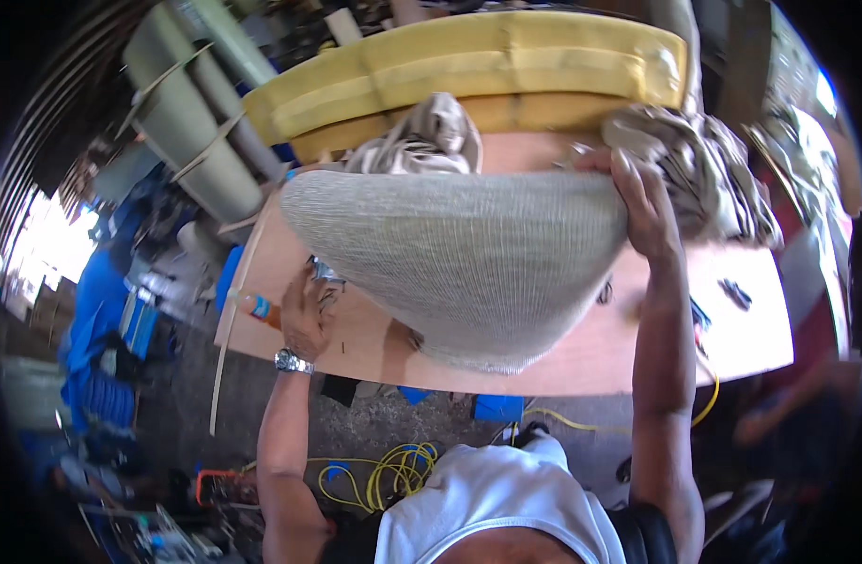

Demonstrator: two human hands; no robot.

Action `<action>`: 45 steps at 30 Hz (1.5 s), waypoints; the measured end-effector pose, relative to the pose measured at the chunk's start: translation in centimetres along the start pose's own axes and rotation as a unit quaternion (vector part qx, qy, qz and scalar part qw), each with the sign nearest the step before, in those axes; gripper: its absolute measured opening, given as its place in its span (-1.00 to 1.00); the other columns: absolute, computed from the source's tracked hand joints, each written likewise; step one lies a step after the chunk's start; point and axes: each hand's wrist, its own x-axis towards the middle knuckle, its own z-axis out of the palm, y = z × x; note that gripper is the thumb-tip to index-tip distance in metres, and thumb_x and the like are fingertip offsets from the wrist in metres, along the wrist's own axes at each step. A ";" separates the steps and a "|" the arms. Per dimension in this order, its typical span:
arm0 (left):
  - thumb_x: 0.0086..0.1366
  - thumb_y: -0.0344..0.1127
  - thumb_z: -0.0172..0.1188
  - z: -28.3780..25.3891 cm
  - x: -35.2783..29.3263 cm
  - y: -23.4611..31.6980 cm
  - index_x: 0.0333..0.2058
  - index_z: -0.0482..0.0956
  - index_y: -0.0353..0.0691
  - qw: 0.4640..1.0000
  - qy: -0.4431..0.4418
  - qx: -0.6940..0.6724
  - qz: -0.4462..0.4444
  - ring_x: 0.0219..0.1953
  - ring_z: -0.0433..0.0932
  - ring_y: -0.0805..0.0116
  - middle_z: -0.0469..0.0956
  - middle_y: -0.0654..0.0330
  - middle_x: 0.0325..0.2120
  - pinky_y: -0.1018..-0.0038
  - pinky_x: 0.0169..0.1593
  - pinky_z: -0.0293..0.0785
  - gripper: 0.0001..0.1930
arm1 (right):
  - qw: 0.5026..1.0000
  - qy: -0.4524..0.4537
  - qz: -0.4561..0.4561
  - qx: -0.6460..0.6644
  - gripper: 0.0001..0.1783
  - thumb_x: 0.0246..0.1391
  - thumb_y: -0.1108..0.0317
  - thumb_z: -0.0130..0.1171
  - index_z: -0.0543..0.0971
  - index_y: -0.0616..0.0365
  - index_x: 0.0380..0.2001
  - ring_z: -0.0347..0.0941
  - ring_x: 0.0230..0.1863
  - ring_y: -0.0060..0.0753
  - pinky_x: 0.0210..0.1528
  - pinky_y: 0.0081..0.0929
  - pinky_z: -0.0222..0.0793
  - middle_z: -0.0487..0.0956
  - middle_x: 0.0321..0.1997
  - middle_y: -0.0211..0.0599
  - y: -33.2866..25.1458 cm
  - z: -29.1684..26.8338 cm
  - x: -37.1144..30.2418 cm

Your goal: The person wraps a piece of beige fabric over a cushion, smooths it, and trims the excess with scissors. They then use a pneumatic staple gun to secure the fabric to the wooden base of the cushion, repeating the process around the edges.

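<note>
A cushion-like piece (pixel 478 254) covered in finely ribbed grey-beige fabric is held up, tilted, over the light wooden table. My right hand (pixel 645 202) grips it at its upper right corner, with the fingers over the top edge. My left hand (pixel 304 315), a watch on its wrist, is on the table just left of the cushion. Its fingers are stretched toward a small shiny metal item (pixel 326 273), partly hidden by the cushion; I cannot make out its kind. Beside that hand lies an orange bottle (pixel 262 308) with a blue label.
A long yellow foam backrest (pixel 487 70) stands across the table's far side. Bunched beige fabric (pixel 703 169) lies at the right, and more cloth (pixel 431 136) behind the cushion. A dark tool (pixel 735 293) rests on the right. Coiled yellow hose (pixel 393 475) lies on the floor.
</note>
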 end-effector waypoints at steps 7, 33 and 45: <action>0.50 0.33 -0.39 -3.7 14.5 7.2 0.10 0.53 -0.39 0.978 0.181 -0.094 0.052 0.22 0.47 -0.14 0.53 -0.13 0.14 0.00 0.28 0.32 -0.17 | 0.973 -0.059 -0.174 -0.137 -0.15 -0.09 -0.39 0.31 0.66 0.25 -0.11 0.57 0.02 -0.02 0.17 -0.08 0.41 0.67 -0.09 -0.07 -2.5 0.4 -0.5; 0.52 0.29 -0.66 0.9 14.6 13.8 0.00 0.61 -0.34 0.975 0.182 -0.099 -0.078 0.12 0.57 0.01 0.67 -0.02 -0.04 0.09 0.31 0.31 -0.09 | 0.966 -0.062 0.242 -0.059 0.76 -0.59 -0.03 0.79 -0.35 0.09 0.46 -0.01 0.51 -0.05 0.56 0.02 -0.19 0.07 0.50 -0.09 19.0 11.5 -26.1; 0.47 0.30 -0.27 5.7 15.0 24.3 0.27 0.32 -0.37 0.947 0.308 -0.025 -0.090 0.34 0.29 -0.12 0.33 -0.12 0.30 -0.03 0.48 -0.02 -0.20 | 0.988 -0.152 -0.024 -0.013 -0.11 0.30 -0.05 0.05 0.07 0.43 0.42 0.15 0.47 -0.02 0.50 -0.07 -0.02 0.21 0.47 0.09 23.7 -3.1 -13.1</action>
